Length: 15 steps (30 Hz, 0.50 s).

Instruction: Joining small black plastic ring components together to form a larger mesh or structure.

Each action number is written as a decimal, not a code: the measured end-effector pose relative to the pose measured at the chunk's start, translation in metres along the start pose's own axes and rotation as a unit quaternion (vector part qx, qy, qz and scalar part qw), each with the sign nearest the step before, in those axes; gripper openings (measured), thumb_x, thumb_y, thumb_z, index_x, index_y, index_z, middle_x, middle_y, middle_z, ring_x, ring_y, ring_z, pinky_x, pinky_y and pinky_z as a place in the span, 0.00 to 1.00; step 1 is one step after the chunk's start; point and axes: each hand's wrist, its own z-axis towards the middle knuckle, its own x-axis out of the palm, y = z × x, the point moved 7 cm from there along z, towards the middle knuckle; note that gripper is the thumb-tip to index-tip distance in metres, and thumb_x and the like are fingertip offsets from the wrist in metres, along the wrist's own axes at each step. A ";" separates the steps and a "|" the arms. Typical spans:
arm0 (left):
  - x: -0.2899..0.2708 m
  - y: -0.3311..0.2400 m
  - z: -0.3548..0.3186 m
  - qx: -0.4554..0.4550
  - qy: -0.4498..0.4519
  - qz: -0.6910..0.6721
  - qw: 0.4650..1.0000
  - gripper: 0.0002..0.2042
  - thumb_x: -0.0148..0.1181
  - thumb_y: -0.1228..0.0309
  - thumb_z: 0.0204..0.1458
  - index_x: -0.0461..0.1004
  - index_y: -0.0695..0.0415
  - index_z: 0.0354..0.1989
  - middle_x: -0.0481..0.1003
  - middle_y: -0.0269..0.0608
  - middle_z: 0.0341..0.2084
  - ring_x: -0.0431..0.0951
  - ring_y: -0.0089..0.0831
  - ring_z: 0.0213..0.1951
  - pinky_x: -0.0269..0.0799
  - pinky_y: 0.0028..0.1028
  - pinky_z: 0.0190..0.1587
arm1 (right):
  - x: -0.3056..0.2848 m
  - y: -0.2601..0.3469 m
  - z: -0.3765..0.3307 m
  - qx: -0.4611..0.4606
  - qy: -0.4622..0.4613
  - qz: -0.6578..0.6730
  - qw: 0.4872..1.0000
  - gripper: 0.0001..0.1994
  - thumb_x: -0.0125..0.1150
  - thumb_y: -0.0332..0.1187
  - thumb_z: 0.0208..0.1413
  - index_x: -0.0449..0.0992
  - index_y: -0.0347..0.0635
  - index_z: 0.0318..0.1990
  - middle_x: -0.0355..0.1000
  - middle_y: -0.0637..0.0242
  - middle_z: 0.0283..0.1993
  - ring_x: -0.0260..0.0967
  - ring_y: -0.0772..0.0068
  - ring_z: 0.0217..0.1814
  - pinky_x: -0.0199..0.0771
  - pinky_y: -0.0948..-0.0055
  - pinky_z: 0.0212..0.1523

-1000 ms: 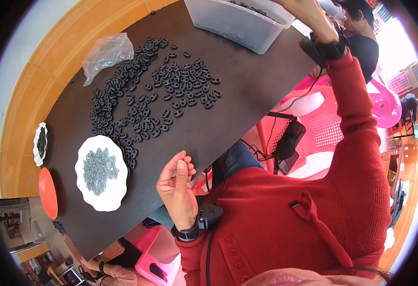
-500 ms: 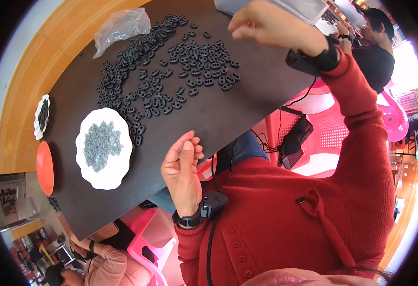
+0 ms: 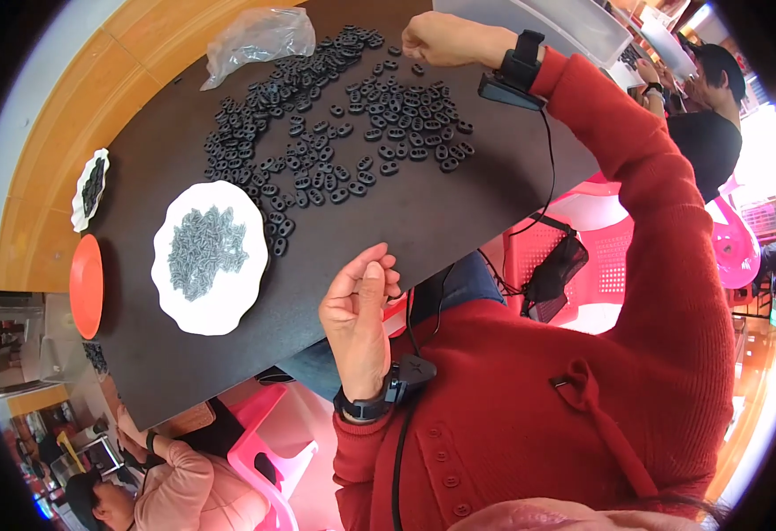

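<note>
Over the near edge of the table, my left hand is raised with its fingers curled and thumb pressed against them; whatever it may hold cannot be made out. My right hand reaches across to the far side, fingers bent down and closed beside a few black oval two-hole pieces. Its fingertips are partly hidden, so anything in them does not show. Many more of these black pieces lie spread and heaped between the hands. Left of my left hand, a white scalloped plate holds a pile of small grey screw-like pieces.
A clear plastic bag lies at the far edge, and a translucent bin stands at the far right. An orange plate and a small white dish with dark pieces sit at left. Other people work on both sides.
My right hand has moved left, from beside the bin to the black pieces, its fingers now pointing down. My left hand keeps its curled pose. The whole view has shifted slightly.
</note>
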 end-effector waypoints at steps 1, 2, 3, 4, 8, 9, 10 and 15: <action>-0.002 -0.001 -0.001 -0.001 0.005 -0.002 1.000 0.16 0.64 0.71 0.74 0.80 0.67 0.64 0.85 0.40 0.49 0.82 0.22 0.42 0.80 0.24 0.51 | 0.002 0.002 0.006 0.004 -0.001 -0.011 1.000 0.08 0.62 0.25 0.65 0.82 0.28 0.44 0.85 0.51 0.40 0.85 0.55 0.45 0.83 0.60 0.50; -0.004 -0.003 -0.002 0.003 0.000 -0.001 1.000 0.16 0.64 0.71 0.74 0.80 0.67 0.64 0.85 0.40 0.49 0.82 0.22 0.42 0.80 0.24 0.51 | 0.003 0.005 0.008 -0.002 -0.001 -0.009 1.000 0.08 0.62 0.25 0.65 0.82 0.28 0.44 0.85 0.51 0.40 0.85 0.55 0.45 0.83 0.60 0.50; -0.003 -0.005 -0.002 -0.001 0.000 -0.004 1.000 0.15 0.63 0.71 0.75 0.82 0.66 0.63 0.85 0.40 0.48 0.81 0.21 0.42 0.79 0.23 0.49 | 0.007 0.006 0.010 -0.004 0.002 0.018 1.000 0.07 0.64 0.26 0.66 0.82 0.29 0.45 0.85 0.51 0.41 0.85 0.54 0.46 0.83 0.59 0.51; -0.005 -0.005 -0.001 -0.004 -0.003 -0.006 1.000 0.14 0.63 0.72 0.75 0.83 0.65 0.62 0.85 0.39 0.47 0.81 0.19 0.42 0.79 0.22 0.48 | 0.011 0.017 0.013 -0.008 0.007 0.047 0.999 0.07 0.65 0.26 0.66 0.82 0.29 0.46 0.85 0.50 0.41 0.85 0.53 0.47 0.83 0.59 0.51; -0.018 -0.011 -0.002 -0.002 -0.004 -0.019 1.000 0.13 0.63 0.72 0.74 0.83 0.66 0.61 0.85 0.40 0.48 0.81 0.20 0.43 0.79 0.23 0.48 | 0.013 0.115 0.014 -0.113 0.049 0.126 0.984 0.05 0.67 0.27 0.64 0.84 0.34 0.43 0.84 0.56 0.39 0.84 0.53 0.43 0.82 0.57 0.47; -0.024 -0.011 -0.003 0.003 -0.016 -0.017 1.000 0.13 0.63 0.72 0.74 0.83 0.66 0.61 0.85 0.40 0.48 0.81 0.20 0.43 0.79 0.23 0.48 | 0.013 0.143 0.012 -0.144 0.060 0.119 0.981 0.05 0.67 0.27 0.64 0.84 0.34 0.44 0.84 0.55 0.40 0.84 0.53 0.44 0.82 0.57 0.48; -0.026 -0.012 -0.004 0.001 -0.007 -0.019 1.000 0.14 0.62 0.73 0.74 0.82 0.67 0.62 0.85 0.41 0.49 0.82 0.21 0.44 0.79 0.23 0.50 | 0.015 0.168 0.013 -0.175 0.071 0.111 0.976 0.06 0.67 0.26 0.65 0.83 0.34 0.44 0.84 0.55 0.41 0.84 0.52 0.45 0.81 0.57 0.49; -0.048 -0.025 -0.022 0.035 -0.001 -0.024 0.999 0.14 0.62 0.73 0.74 0.82 0.66 0.63 0.85 0.41 0.49 0.81 0.21 0.44 0.79 0.23 0.49 | 0.032 0.267 0.030 -0.313 0.054 0.113 0.942 0.07 0.67 0.27 0.68 0.82 0.32 0.46 0.83 0.51 0.41 0.81 0.48 0.46 0.79 0.55 0.50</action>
